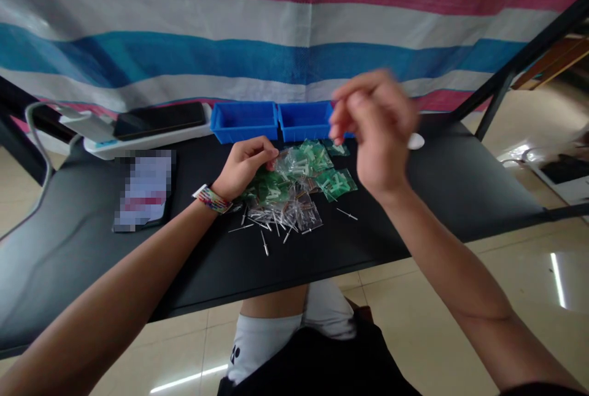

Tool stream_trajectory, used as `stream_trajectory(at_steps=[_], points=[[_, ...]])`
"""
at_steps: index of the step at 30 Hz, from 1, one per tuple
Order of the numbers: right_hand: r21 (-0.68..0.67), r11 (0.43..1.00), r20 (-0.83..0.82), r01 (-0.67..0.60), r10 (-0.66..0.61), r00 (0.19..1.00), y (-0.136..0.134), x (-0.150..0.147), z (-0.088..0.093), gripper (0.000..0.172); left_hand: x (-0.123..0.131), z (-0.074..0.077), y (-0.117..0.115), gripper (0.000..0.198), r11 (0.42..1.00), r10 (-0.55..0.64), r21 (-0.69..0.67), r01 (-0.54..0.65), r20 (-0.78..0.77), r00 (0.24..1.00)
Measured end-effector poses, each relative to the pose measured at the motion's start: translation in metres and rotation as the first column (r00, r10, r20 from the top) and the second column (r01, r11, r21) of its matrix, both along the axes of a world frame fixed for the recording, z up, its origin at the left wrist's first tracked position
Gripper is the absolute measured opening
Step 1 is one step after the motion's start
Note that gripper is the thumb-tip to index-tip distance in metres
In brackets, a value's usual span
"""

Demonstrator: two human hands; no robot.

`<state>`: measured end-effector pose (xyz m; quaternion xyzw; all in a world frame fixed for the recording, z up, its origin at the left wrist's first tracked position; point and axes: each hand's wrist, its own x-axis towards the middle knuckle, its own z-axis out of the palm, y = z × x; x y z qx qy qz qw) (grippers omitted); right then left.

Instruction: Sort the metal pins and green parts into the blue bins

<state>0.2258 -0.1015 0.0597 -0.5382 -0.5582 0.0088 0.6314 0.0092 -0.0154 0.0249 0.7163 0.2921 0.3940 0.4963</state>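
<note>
My left hand (246, 166) rests at the left side of a pile of small clear bags. Its thumb and fingers are pressed together, and anything between them is too small to make out. Green-tinted bags (304, 159) with pale plastic pieces lie at the back of the pile. Nearer me are clear bags (280, 210) of thin metal pins that look like rivets. My right hand (380, 129) is raised above the table, right of the pile. Motion blurs its bent fingers, and I see nothing in them. One green-tinted bag (335, 183) lies below it.
Two blue bins (243, 133) stand behind the pile. Loose rivet-like pins (265, 242) lie in front, with another (347, 214) to the right. Left are a phone (145, 190), a white power strip (151, 143) and a dark phone-like slab (159, 121). A striped sheet (184, 15) hangs behind.
</note>
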Motion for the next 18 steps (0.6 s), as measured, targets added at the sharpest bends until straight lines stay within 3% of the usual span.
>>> stream_trajectory(at_steps=[2, 5, 10, 18], points=[[-0.117, 0.973, 0.029, -0.201, 0.206, 0.978, 0.011, 0.001, -0.008, 0.023, 0.000, 0.002, -0.001, 0.025, 1.000, -0.020, -0.015, 0.020, -0.013, 1.000], [-0.307, 0.848, -0.091, -0.431, 0.425, 0.901, 0.022, 0.002, -0.025, 0.015, 0.000, 0.004, -0.003, 0.027, 0.999, -0.022, -0.036, 0.021, -0.021, 1.000], [-0.402, 0.732, -0.192, -0.551, 0.521, 0.832, 0.023, -0.003, -0.032, 0.020, -0.001, 0.004, -0.004, 0.029, 0.997, -0.048, -0.054, 0.046, -0.037, 0.998], [-0.419, 0.698, -0.207, -0.581, 0.549, 0.810, 0.022, -0.007, -0.033, 0.016, -0.002, 0.003, -0.006, 0.028, 0.995, -0.087, -0.058, 0.084, -0.059, 0.994]])
